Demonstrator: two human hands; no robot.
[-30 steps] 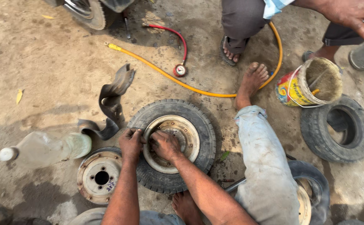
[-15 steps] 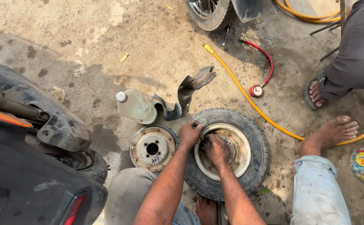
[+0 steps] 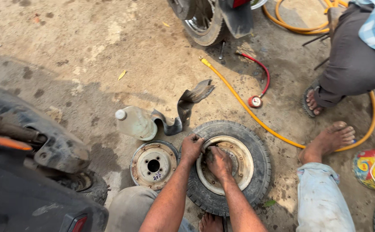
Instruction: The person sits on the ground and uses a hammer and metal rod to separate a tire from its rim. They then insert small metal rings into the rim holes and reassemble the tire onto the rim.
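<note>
A small black tyre (image 3: 256, 146) lies flat on the ground with a rusty metal rim half (image 3: 241, 165) inside it. My left hand (image 3: 191, 148) grips the tyre's inner edge at its upper left. My right hand (image 3: 218, 162) presses down inside the rim, fingers curled. A second loose rim half (image 3: 153, 164) with several bolt holes lies just left of the tyre, touching it.
A plastic bottle (image 3: 135, 122) and a strip of black rubber (image 3: 187, 105) lie beyond the rims. A yellow air hose (image 3: 256, 118) with a red gauge (image 3: 255, 101) crosses the ground. Scooter bodywork (image 3: 28, 172) fills the left. Another person squats at the right (image 3: 350, 64); a painted can (image 3: 374, 169).
The view has swung left and slightly down, bringing more scooter bodywork in. My hands stay on the tyre's inner edge and rim, barely shifted.
</note>
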